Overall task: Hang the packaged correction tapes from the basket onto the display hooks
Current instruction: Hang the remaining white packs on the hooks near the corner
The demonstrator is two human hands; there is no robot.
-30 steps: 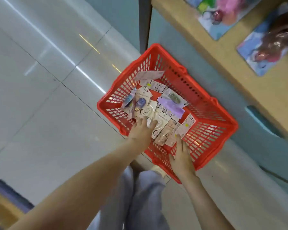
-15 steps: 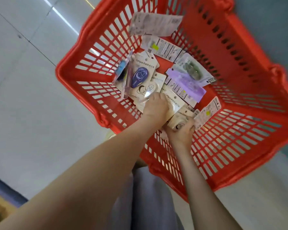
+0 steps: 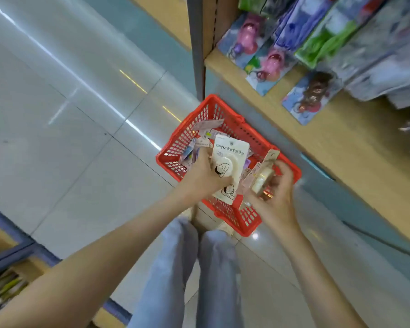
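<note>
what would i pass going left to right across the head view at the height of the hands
tiled floor → left hand → white campus pack → edge-on pack → right hand → wooden shelf

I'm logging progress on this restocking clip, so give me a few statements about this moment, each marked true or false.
1. The left hand holds a cream carded correction tape package with its printed face toward the camera. True.
2. The right hand is empty. False: it grips a second tilted carded package.
3. The red plastic mesh basket is empty. False: several packages lie inside.
4. The basket stands on the pale tiled floor beside a wooden shelf. True.
</note>
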